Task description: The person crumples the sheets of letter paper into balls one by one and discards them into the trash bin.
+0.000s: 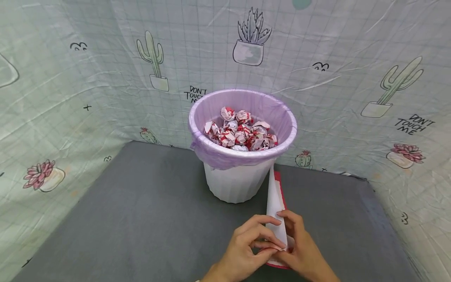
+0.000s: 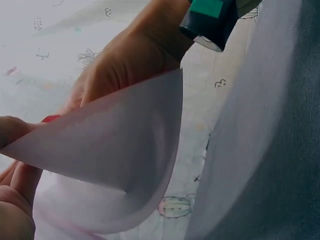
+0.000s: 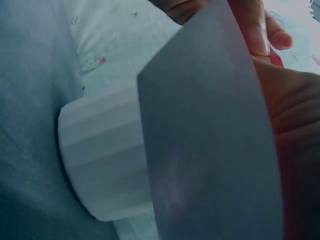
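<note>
In front of the bin, a white sheet of paper (image 1: 275,203) with red on its other face and along its edges stands folded over lengthwise. My left hand (image 1: 244,244) pinches its near end between thumb and fingers. Close beside it, my right hand (image 1: 300,243) grips the same end from the right, fingertips over the fold. In the left wrist view the paper (image 2: 115,135) curves into a loop. The sheet (image 3: 205,130) hides much of the right hand's grip in the right wrist view.
A white ribbed bin (image 1: 232,182) lined with a purple bag (image 1: 225,158) stands behind the hands, holding several crumpled red-and-white paper balls (image 1: 243,133). Beneath is a dark grey tabletop (image 1: 141,219). A cactus-printed cloth (image 1: 197,51) surrounds it at the back and sides.
</note>
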Demonstrator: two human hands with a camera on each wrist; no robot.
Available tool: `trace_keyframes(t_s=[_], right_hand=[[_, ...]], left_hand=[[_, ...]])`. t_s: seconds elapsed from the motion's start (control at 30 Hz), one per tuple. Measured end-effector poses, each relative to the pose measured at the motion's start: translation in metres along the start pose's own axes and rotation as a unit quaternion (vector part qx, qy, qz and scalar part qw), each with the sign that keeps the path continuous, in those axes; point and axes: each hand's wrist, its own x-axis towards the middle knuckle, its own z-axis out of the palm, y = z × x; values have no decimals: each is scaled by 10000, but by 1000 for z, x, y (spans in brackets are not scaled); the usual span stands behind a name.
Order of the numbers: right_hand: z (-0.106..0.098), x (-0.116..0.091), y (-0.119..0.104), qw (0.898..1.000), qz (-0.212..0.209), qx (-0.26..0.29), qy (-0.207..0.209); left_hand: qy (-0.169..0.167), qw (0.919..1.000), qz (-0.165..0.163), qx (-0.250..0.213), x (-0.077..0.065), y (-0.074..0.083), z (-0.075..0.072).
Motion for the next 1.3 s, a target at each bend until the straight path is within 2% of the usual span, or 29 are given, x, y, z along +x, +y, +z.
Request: trace_keyframes(t_s=[0.07,0.13,0.2,0.3,0.43,0.5,0.57,0.63,0.67,0.73,0.8,0.9,0.97,1.03,1.13,1.23,1.3], right_hand=[[3,2,-3,9997,-108,218,-7],[6,4,-4,9993,-294,181,118],[9,6,-5,9983,-475,-85,330],[14,4,-6,9944,-471,-584,749],[15,1,-9,9861,-341,-1072,1224],[14,1,-12,9822,-427,-1195,1387],[11,3,-16,9819,-511,-1102,1455],[7,5,-20,9840,-590,-775,1494],[4,4,-22,9862,-580,-511,1467],[-2,3,-25,9889,-592,38,1365],[-9,0,-27,9895,-644,628,1134],[-14,2,-34,9849,-974,1323,544],[-15,10,-39,9768,-1385,1634,66],[-14,18,-43,9668,-1757,1813,-386],[-13,23,-44,9592,-2015,1844,-732],[-14,18,-43,9718,-1736,1537,-436],[-15,12,-40,9788,-1496,1401,-18]], left_hand=[[42,9994,167,310,1,2,0],[81,9978,333,570,2,3,1],[128,9962,445,737,4,5,1],[213,9918,704,1044,8,7,2],[281,9774,1314,1632,12,7,2],[257,9716,1642,1687,13,7,0],[316,9671,1910,1649,14,8,-3],[464,9629,2039,1708,15,10,-8],[569,9614,2025,1776,16,11,-12],[771,9620,1766,1932,16,10,-22],[830,9706,1210,1909,11,8,-33],[746,9868,322,1403,3,3,-49],[671,9934,-67,926,0,3,-56],[567,9969,-110,532,0,4,-62],[362,9992,156,111,3,5,-65],[160,9990,357,-192,4,6,-66],[184,9988,284,-356,4,6,-64]])
